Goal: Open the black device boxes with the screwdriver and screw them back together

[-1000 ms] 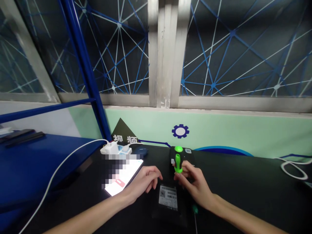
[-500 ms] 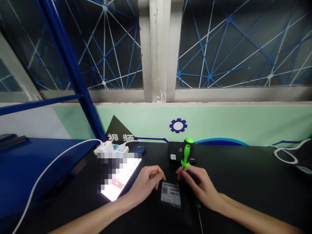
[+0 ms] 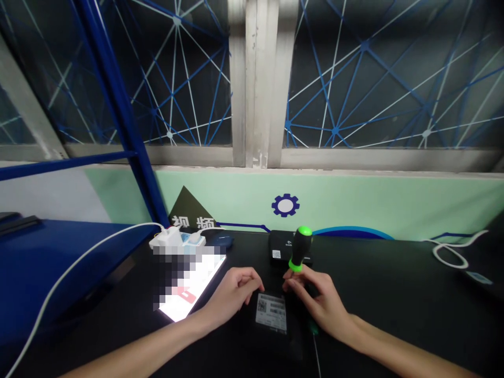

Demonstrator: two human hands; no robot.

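Turned since half a second ago: the screwdriver handle, which then showed a green face, now shows black with a green cap and collar. Both hands are about where they were.

Item, far left: white cable running to a charger block at the back of the black table.
Item: phone, screen lit, partly blurred out.
Item: left hand, fingers loosely curled and holding nothing, tips at the left edge of a flat black box. The box bears a white label and lies on the table between the hands.
Item: screwdriver, upright, tip down at the box's far right.
Item: right hand, thumb and fingers pinched narrow just under the handle.

Handling note, as a judgement: keep the tool plumb, bear down lightly while twisting, and let the left hand pin the box so it cannot spin.

Not made out:
- tip and any screw, hidden behind the fingers
- the label print
- a smaller box, partly covered by the handle
- a thin tool by the right wrist, cut off at the bottom edge
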